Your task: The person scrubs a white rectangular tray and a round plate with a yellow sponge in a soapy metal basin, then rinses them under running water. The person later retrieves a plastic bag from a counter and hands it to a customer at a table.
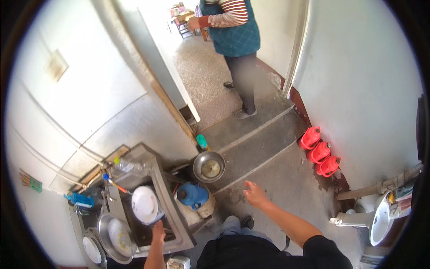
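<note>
1. Left hand [158, 233] is at the near part of the sink [177, 217], its fingers at the near edge of the white dishes [144, 201]; how far it is open, and whether it grips them, I cannot tell
2. These white dishes sit stacked inside the sink, to the right of a wide metal bowl [104, 231] that holds a pale, yellow-stained dish [118, 236]
3. Right hand [254, 193] hangs over the floor [286, 193], empty, its fingers loosely open and partly bent
4. At the near left, a white plate [92, 250] lies in another metal vessel
5. Toward the far side of the sink is a clear bottle [130, 167] with a yellow-green cap; a blue bottle [81, 200] is farther left
6. Right of the sink is a blue jug [193, 195]; beyond it, a metal basin [197, 169] has something yellowish inside
7. Three red flasks [319, 153] line the right wall
8. Far off, above grey steps [264, 139], stands a person [235, 40] in a teal vest
</note>
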Demonstrator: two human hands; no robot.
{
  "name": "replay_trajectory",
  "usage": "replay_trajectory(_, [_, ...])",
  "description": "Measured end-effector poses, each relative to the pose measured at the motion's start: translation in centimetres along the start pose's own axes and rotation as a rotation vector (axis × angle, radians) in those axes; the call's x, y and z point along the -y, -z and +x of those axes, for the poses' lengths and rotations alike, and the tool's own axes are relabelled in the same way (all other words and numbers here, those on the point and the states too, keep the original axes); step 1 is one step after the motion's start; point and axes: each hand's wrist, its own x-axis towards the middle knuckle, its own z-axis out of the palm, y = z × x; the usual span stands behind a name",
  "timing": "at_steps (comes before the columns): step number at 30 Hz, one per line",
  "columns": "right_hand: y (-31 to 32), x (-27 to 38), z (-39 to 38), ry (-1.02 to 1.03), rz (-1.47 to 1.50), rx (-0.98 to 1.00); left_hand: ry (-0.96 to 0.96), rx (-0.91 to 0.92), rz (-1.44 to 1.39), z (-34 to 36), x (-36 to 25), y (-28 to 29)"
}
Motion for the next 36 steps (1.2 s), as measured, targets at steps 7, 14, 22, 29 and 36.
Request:
replay_trajectory(7, [10.1,-5.2,15.4,0.116,-0.075,-0.153,-0.176,-0.177,0.612,-0.3,-1.3,-9.2])
replay_trajectory(14, [31.9,0.4,35.3,0.248,-0.508,-0.601,0.06,0.581,0.811,4.0,-15.6,-7.7])
replay_trajectory(22, [40.9,-23.9,32.8,-0.051,-0.869,0.072,-0.6,0.393,0.485,21.0,-61.5,-26.6])
replay_trajectory(29, [50.0,-25.6,44.1,0.03,-0.882,0.55,-0.547,0.463,0.375,29.3,-92.2,-29.4])
replay_trajectory(36, [58.0,3.6,79.5,0.012,-0.801,0.502,-0.329,0.097,0.321,32.0,-98.4,-23.8])
